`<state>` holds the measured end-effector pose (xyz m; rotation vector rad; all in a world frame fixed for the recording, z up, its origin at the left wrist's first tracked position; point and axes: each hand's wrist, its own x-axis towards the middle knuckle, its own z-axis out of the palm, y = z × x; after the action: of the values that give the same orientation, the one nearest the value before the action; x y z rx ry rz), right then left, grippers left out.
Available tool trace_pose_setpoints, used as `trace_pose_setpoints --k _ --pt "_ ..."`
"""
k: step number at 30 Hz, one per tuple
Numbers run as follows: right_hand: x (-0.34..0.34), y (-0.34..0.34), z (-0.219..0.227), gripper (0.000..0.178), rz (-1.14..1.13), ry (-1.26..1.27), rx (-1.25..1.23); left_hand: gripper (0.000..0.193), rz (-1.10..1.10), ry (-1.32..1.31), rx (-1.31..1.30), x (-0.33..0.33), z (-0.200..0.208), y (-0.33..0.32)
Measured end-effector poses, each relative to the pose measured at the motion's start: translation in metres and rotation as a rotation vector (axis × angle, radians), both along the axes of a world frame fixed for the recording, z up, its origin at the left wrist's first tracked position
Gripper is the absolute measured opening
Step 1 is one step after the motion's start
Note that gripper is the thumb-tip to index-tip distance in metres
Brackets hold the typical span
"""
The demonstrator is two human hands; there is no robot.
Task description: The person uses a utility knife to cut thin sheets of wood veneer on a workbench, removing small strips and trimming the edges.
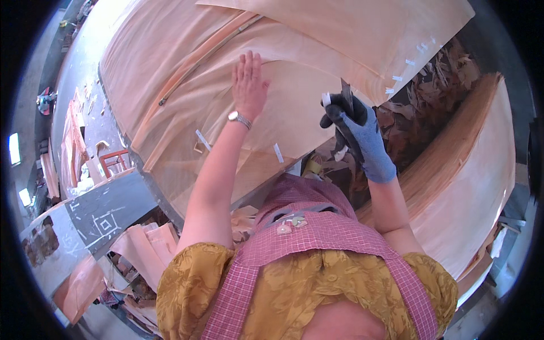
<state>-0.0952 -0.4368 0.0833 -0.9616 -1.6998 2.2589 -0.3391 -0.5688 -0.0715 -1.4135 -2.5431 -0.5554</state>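
My bare left hand [248,82] lies flat on a large thin wood veneer sheet [294,85], fingers stretched out, with a watch [238,118] on the wrist. In a blue and black glove, my right hand [354,127] is closed round a dark knife [347,93], its blade pointing away from me. A bit of white tape [326,99] shows at a gloved fingertip. Between my left arm and the right hand, a white tape strip [278,153] sticks to the veneer, and another strip [203,140] lies beside that arm.
A long narrow stick [209,59] lies across the rippled veneer. Several tape pieces [397,78] line the far right sheet's edge. At my right stands a thick veneer stack [464,147], with torn scraps [408,122] in the gap before it. A grey metal surface [113,204] is at left.
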Motion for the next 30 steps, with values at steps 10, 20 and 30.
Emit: trace_pose_setpoints --k 10,20,30 --pt "-0.134 0.014 -0.118 0.021 -0.090 0.030 0.010 0.042 -0.052 -0.079 0.114 -0.042 -0.041 0.008" --pt "-0.185 0.023 -0.171 0.022 -0.048 -0.163 0.044 0.033 -0.050 -0.087 0.138 -0.048 -0.033 0.016" --pt "-0.133 0.030 -0.140 0.020 0.163 -0.355 0.394 0.040 -0.294 0.206 -0.151 -0.049 -0.029 0.023"
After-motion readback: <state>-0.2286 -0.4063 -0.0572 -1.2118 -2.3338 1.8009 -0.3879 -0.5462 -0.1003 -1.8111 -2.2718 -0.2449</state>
